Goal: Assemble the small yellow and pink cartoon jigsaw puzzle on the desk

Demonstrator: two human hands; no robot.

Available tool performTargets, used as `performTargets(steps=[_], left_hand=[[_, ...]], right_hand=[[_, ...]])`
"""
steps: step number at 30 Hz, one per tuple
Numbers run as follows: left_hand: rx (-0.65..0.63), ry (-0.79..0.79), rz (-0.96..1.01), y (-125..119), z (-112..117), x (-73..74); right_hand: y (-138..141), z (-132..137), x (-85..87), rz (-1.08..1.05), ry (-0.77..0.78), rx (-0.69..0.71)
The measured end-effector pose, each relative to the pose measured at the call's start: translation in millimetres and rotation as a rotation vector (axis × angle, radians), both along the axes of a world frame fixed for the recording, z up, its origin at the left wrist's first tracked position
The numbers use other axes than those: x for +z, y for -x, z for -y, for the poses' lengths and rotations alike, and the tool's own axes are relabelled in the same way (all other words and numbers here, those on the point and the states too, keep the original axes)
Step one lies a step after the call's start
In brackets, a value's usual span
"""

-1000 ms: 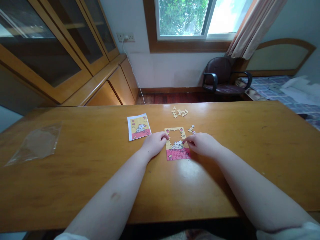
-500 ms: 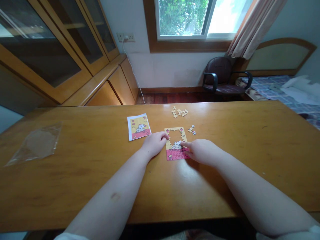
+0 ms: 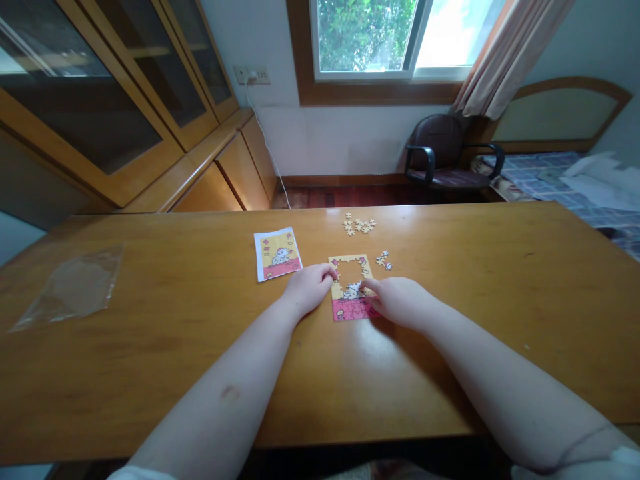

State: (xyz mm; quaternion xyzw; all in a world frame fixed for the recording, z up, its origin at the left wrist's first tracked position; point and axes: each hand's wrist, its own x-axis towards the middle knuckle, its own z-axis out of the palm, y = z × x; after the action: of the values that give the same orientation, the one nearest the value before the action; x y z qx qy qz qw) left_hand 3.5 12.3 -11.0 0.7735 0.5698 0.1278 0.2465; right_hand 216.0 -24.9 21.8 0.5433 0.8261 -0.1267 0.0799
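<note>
A partly filled jigsaw puzzle (image 3: 350, 311) lies flat on the table, pink at the bottom with a yellow frame. White figures fill its lower middle, and a bare gap shows above them. My left hand (image 3: 311, 288) rests at the puzzle's left edge, its fingers curled closed against the frame. My right hand (image 3: 395, 299) is over the right side. Its bent index finger and thumb are closed on a jigsaw piece beside the white figures; the fingers mostly hide that piece. Several loose white-and-pink pieces (image 3: 385, 260) lie just beyond the puzzle's upper right corner.
Several yellow loose pieces (image 3: 359, 225) lie near the table's far edge. A printed reference picture (image 3: 278, 254) is left of the puzzle. A clear plastic bag (image 3: 75, 287) lies at the far left of the wooden table (image 3: 190, 373). An office chair (image 3: 443, 150) stands beyond.
My right index finger has bent and drawn in slightly at the same spot on the puzzle. My left hand and the loose pieces look unmoved.
</note>
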Motion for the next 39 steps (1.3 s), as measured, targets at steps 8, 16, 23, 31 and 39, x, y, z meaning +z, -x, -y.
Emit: performTargets(steps=[8,16,23,31,39], left_hand=[[0.018,0.022,-0.004,-1,1,2.7],[0.005,0.016,0.008,0,1,2.7],[0.014,0.033,-0.001,-1,1,3.6],[0.017,0.025,0.017,0,0,1.0],[0.006,0.019,0.019,1,0,0.7]], right_hand=[[-8,-8,2.0,0.002,-0.068,-0.093],[-40,-37,-6.8,-0.004,-0.080,-0.354],[-43,-43,-14.4,-0.065,-0.093,-0.383],[-46,-47,-17.9,-0.084,-0.052,-0.441],[-43,-40,-20.4,-0.253,-0.116,-0.325]])
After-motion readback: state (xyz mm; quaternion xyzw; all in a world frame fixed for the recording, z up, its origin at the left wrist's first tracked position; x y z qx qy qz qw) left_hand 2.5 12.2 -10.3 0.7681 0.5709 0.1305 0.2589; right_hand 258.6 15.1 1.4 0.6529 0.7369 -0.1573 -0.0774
